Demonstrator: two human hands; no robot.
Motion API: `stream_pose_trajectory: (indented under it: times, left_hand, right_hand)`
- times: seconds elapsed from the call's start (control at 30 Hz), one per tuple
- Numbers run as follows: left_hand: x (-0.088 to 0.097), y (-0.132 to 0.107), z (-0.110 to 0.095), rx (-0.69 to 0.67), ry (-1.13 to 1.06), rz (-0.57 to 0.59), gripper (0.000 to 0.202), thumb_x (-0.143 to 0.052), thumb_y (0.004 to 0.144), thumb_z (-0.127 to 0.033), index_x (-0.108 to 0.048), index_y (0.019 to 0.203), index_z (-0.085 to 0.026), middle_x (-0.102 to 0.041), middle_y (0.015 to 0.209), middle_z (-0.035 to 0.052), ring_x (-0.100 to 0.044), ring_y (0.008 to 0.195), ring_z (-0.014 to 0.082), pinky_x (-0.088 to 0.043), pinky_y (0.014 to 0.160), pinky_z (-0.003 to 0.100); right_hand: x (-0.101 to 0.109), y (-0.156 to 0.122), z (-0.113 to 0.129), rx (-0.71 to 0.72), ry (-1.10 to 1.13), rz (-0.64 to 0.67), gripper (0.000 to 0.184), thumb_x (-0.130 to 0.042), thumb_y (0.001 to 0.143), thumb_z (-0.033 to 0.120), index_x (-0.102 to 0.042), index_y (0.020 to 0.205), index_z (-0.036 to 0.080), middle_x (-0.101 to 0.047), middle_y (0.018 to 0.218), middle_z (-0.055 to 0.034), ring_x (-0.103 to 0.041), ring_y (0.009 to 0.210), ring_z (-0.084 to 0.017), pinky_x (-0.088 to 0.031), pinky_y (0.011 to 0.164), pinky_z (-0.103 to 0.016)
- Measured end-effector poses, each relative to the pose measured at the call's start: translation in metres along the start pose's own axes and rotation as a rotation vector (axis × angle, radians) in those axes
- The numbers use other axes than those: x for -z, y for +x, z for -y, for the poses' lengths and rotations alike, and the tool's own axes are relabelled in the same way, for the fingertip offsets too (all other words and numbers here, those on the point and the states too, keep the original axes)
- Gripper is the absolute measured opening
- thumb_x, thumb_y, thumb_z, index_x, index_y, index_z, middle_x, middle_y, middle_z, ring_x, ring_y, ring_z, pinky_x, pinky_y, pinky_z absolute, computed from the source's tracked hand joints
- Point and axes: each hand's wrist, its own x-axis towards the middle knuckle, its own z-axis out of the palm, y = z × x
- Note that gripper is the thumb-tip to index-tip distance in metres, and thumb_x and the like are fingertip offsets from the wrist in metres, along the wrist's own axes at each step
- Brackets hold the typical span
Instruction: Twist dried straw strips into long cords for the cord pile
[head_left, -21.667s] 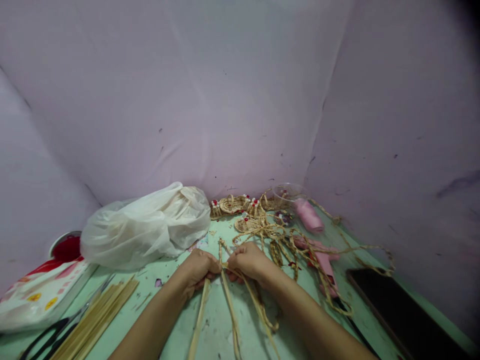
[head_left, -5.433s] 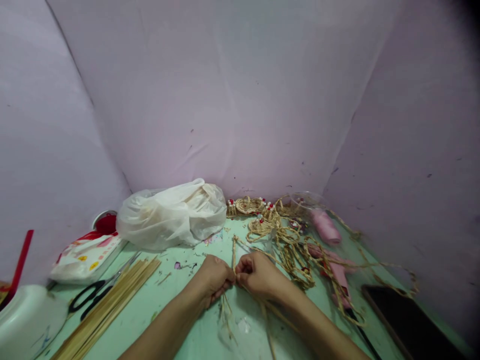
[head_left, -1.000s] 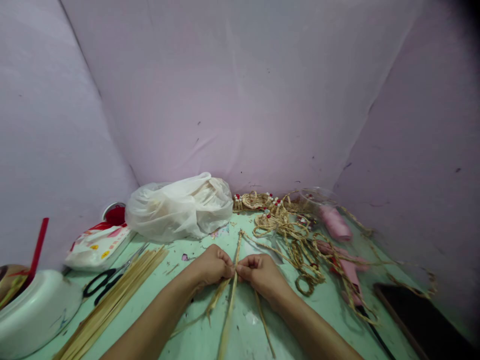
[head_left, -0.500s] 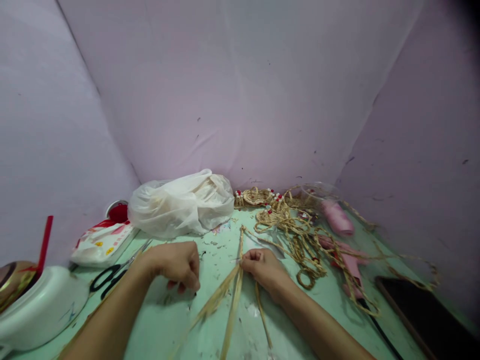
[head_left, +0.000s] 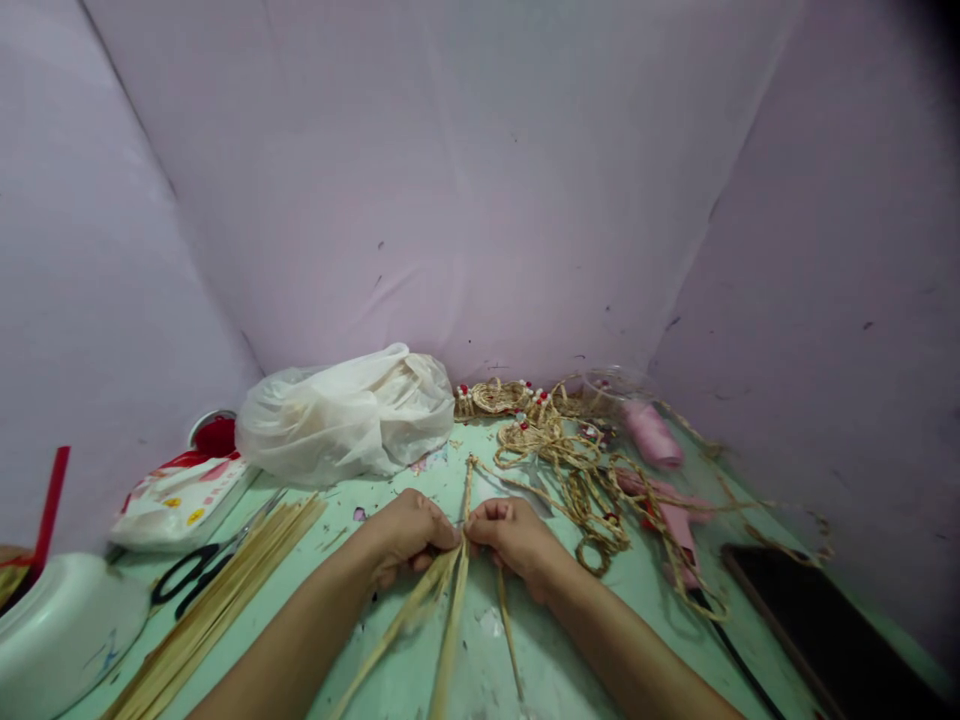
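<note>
A narrow straw braid runs up the middle of the table, its loose strands fanning toward me below. My left hand pinches the strands at the lower end of the braid. Right beside it, my right hand is closed on the same spot, fingertips almost meeting the left ones. One thinner strand hangs down from under my right hand. Beyond the right hand lies a tangle of braided straw cord. Left of my left forearm rests a bundle of flat straw strips.
Black-handled scissors, a tissue pack and a white container stand at left. A white plastic bag and straw pieces with beads lie at the back. A pink glue gun, pink roll and phone are at right.
My left hand has moved right and now pinches the strands beside my right hand; before, it hung apart from them. The view has shifted slightly, uncovering the straw bundle at left.
</note>
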Motion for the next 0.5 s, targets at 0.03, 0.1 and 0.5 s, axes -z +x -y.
stream_pose_trajectory:
  times: [0.03,0.1,0.5]
  left_hand:
    - [0.001,-0.0013,-0.0012,0.003,-0.003,0.018,0.023,-0.059,0.053,-0.031,-0.046,0.042,-0.015,-0.031,0.028,-0.0057,-0.025,0.028,0.0047,-0.01,0.033,0.02]
    - [0.0026,-0.0035,-0.0039,0.001,0.006,0.045,0.023,-0.056,0.055,-0.035,-0.052,0.045,-0.014,-0.032,0.027,-0.0053,-0.025,0.026,0.0052,-0.011,0.031,0.02]
    - [-0.0017,0.0026,0.0015,-0.008,-0.102,0.051,0.02,-0.059,0.048,-0.03,-0.057,0.051,-0.011,-0.049,0.04,-0.0007,-0.034,0.028,0.0053,-0.016,0.029,0.019]
  right_hand:
    - [0.0001,0.0002,-0.0002,-0.003,0.005,0.001,0.008,-0.051,0.057,0.012,-0.051,0.05,0.014,-0.048,0.039,0.0046,-0.028,0.032,-0.004,-0.017,0.038,-0.021]
    - [0.0006,-0.0001,0.0,-0.008,0.014,0.006,0.007,-0.051,0.058,0.013,-0.052,0.051,0.014,-0.051,0.041,0.0038,-0.029,0.031,-0.004,-0.017,0.036,-0.02]
    - [0.0022,-0.0041,0.0048,-0.031,0.041,0.014,0.004,-0.05,0.058,0.015,-0.053,0.056,0.013,-0.052,0.044,0.004,-0.03,0.029,-0.002,-0.014,0.032,-0.019]
